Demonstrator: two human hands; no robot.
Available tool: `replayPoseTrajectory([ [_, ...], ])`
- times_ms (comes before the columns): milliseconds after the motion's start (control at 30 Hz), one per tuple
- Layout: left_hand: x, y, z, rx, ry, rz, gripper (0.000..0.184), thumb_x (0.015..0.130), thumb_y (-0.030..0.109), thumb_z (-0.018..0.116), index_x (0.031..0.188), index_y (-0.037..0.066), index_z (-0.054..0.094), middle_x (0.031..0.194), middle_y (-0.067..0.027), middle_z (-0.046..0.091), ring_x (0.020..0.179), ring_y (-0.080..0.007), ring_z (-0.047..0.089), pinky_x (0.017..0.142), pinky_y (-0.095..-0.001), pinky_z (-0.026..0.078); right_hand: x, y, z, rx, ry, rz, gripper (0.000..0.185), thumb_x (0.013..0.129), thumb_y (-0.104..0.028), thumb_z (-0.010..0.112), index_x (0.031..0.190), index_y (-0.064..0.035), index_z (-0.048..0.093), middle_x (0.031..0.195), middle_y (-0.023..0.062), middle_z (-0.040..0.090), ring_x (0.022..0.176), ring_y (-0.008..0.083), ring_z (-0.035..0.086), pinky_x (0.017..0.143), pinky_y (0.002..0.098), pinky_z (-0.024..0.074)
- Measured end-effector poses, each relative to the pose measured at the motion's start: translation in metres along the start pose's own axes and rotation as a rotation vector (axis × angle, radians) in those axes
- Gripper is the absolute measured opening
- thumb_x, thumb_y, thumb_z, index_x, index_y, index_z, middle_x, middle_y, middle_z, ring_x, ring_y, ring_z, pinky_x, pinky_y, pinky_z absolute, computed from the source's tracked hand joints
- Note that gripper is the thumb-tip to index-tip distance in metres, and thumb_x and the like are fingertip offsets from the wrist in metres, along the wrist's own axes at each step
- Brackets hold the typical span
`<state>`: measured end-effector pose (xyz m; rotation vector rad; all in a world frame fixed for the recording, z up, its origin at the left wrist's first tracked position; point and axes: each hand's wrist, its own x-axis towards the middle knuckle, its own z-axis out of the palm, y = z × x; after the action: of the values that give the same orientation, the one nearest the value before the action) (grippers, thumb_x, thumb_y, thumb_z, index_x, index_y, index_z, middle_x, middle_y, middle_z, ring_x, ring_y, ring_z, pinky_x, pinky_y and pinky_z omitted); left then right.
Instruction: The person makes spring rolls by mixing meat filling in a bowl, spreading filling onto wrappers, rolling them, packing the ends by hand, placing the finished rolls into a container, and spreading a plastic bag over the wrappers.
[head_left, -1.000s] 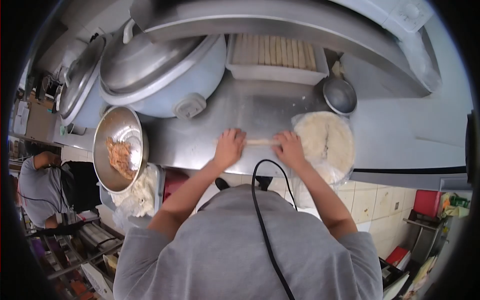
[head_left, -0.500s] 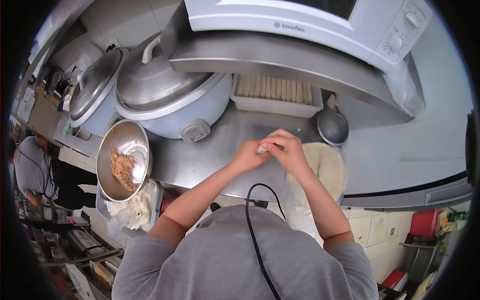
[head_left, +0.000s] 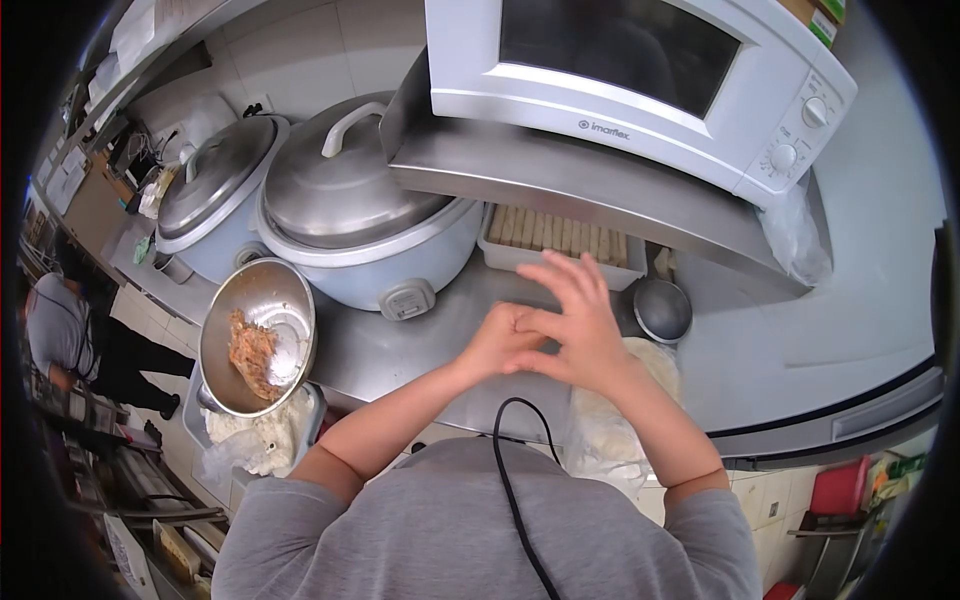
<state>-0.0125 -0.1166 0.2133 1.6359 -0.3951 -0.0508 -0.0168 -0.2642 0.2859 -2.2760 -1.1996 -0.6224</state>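
Over the steel counter [head_left: 430, 340], my left hand [head_left: 500, 340] is closed, its fingers curled; what it holds, if anything, is hidden. My right hand [head_left: 578, 330] overlaps it, with the fingers spread apart and the thumb and one finger reaching to the left hand. Just beyond my hands is a white tray [head_left: 508, 258] of pale rolls [head_left: 540, 230] in a row. A stack of round pale wrappers [head_left: 655, 370] in plastic lies beneath my right forearm. To the left stands a metal bowl [head_left: 225, 385] with an orange-brown filling [head_left: 252, 355].
Two large cookers [head_left: 350, 265] with metal lids stand at the back left. A microwave [head_left: 640, 90] sits on a steel shelf [head_left: 590, 190]. A small metal bowl [head_left: 662, 310] is right of the tray. A person [head_left: 60, 320] stands at far left.
My hands have come up from the roll on the counter and together. The right hand's fingers have since spread. The view has tilted up, showing more of the microwave.
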Motion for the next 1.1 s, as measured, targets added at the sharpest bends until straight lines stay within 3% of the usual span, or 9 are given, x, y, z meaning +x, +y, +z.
replayPoseTrajectory([
  [33,-0.001,0.006,-0.002,0.0,0.0,-0.002,0.008,0.075,0.007,0.06,0.071,0.0,0.063,0.059,-0.003,0.057,0.056,-0.005,0.048,0.049,-0.0259,0.04,0.0,0.002,-0.003,0.039,0.05,0.015,0.047,0.058,-0.055,0.075,0.077,-0.0133,0.065,0.128,0.0063,0.048,0.128,0.0343,0.034,0.104,0.0618,0.0147],
  [167,-0.007,0.019,-0.013,0.088,0.021,0.087,0.007,0.073,0.006,0.059,0.07,0.0,0.061,0.055,-0.0048,0.055,0.053,-0.0058,0.046,0.048,-0.0273,0.039,-0.001,-0.001,0.009,-0.085,-0.024,-0.079,0.052,0.059,-0.063,0.07,0.076,-0.014,0.065,0.129,0.0065,0.048,0.129,0.0352,0.032,0.103,0.0653,0.0096],
  [633,-0.018,0.008,-0.024,-0.073,0.043,0.016,0.013,0.077,0.008,0.059,0.07,-0.004,0.06,0.056,-0.0033,0.055,0.056,-0.0046,0.045,0.05,-0.0261,0.039,-0.002,-0.006,0.045,0.043,0.074,0.001,0.057,0.059,-0.063,0.071,0.086,-0.0127,0.067,0.126,0.0088,0.049,0.128,0.0344,0.035,0.104,0.0641,0.0101],
  [800,-0.009,0.009,-0.034,0.006,0.067,-0.11,0.033,0.085,0.015,0.059,0.057,-0.001,0.051,0.05,0.0019,0.047,0.052,-0.0015,0.038,0.044,-0.0242,0.031,-0.005,0.018,0.047,0.157,0.097,0.106,0.066,0.061,-0.065,0.068,0.098,-0.0108,0.065,0.127,0.0098,0.049,0.125,0.0327,0.039,0.105,0.0565,0.0184],
  [867,-0.006,0.012,-0.034,-0.001,0.107,-0.065,0.043,0.089,0.02,0.058,0.052,0.002,0.044,0.048,0.0036,0.043,0.048,-0.0009,0.036,0.042,-0.0246,0.026,-0.019,0.038,0.055,0.747,0.206,0.432,0.06,0.065,-0.047,0.075,0.109,-0.0103,0.06,0.126,0.009,0.05,0.123,0.029,0.042,0.103,0.0469,0.0297],
  [900,-0.001,0.021,-0.033,-0.131,0.146,-0.053,0.04,0.089,0.015,0.054,0.052,0.004,0.042,0.049,0.0021,0.041,0.047,-0.0047,0.036,0.043,-0.0247,0.027,-0.038,0.061,0.075,0.815,0.054,0.43,0.053,0.072,-0.033,0.075,0.117,-0.0107,0.056,0.128,0.0095,0.048,0.123,0.0243,0.042,0.098,0.0363,0.038],
  [933,0.006,0.025,-0.031,-0.268,0.181,-0.039,0.039,0.089,0.01,0.05,0.052,0.007,0.04,0.049,0.0007,0.04,0.047,-0.0084,0.037,0.045,-0.0248,0.028,-0.053,0.067,0.092,0.806,0.059,0.434,0.053,0.072,-0.033,0.075,0.117,-0.0107,0.056,0.128,0.0095,0.048,0.123,0.0243,0.042,0.098,0.0363,0.038],
  [1000,0.022,0.023,-0.032,-0.469,0.265,-0.006,0.04,0.091,0.013,0.048,0.052,0.008,0.039,0.052,-0.0009,0.041,0.049,-0.0116,0.038,0.049,-0.0267,0.032,-0.069,0.071,0.11,1.142,-0.281,0.724,0.043,0.078,-0.017,0.071,0.117,-0.0081,0.056,0.123,0.0088,0.052,0.115,0.0217,0.051,0.09,0.033,0.0446],
  [1100,0.027,0.003,-0.035,-0.876,0.474,0.076,0.038,0.092,0.019,0.047,0.055,0.01,0.042,0.059,-0.0035,0.046,0.056,-0.0155,0.044,0.059,-0.0304,0.039,-0.084,0.072,0.112,1.441,-0.269,0.981,0.038,0.081,-0.002,0.064,0.117,-0.0024,0.053,0.113,0.0119,0.057,0.101,0.0231,0.059,0.085,0.0325,0.048],
])
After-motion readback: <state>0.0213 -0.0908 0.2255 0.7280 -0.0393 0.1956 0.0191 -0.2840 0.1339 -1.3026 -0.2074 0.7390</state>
